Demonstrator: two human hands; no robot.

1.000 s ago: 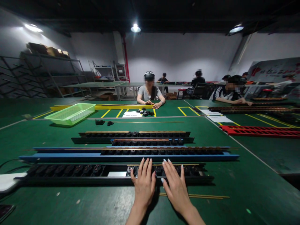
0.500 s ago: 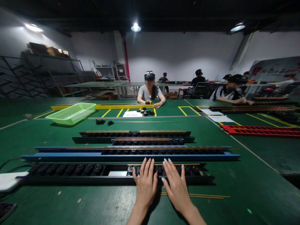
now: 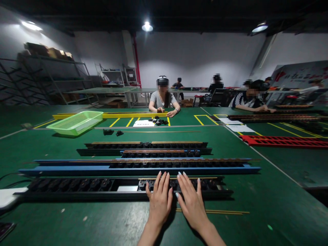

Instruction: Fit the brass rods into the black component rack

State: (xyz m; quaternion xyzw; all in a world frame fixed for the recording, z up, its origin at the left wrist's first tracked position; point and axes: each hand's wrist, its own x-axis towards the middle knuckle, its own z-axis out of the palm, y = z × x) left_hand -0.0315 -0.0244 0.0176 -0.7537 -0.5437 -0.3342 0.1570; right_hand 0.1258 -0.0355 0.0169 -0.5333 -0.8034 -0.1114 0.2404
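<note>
Nearest to me lies a long black channel rail [image 3: 84,196] with a row of black modules [image 3: 84,184] set in it and a pale gap left of centre. My left hand [image 3: 160,196] rests over its right half, fingers spread, the tips on the modules. Beside it my right hand [image 3: 191,198] lies on the same rail, its fingers also apart and holding nothing I can see. A thin brass strip [image 3: 210,178] runs along the rail's far edge, partly hidden by my fingers. Partly behind my right wrist, brass rods [image 3: 228,212] lie on the table.
Beyond are a blue rail [image 3: 64,169] and dark rails [image 3: 99,151] with brass strips. A green basket [image 3: 77,124] sits far left, a red rack [image 3: 282,142] far right. Across the table a person in grey [image 3: 164,97] works beside a yellow rail [image 3: 123,115]. A white device [image 3: 11,196] is at left.
The whole view has shifted slightly, with the table things a little further left and up. My hands stay on the rail in nearly the same pose.
</note>
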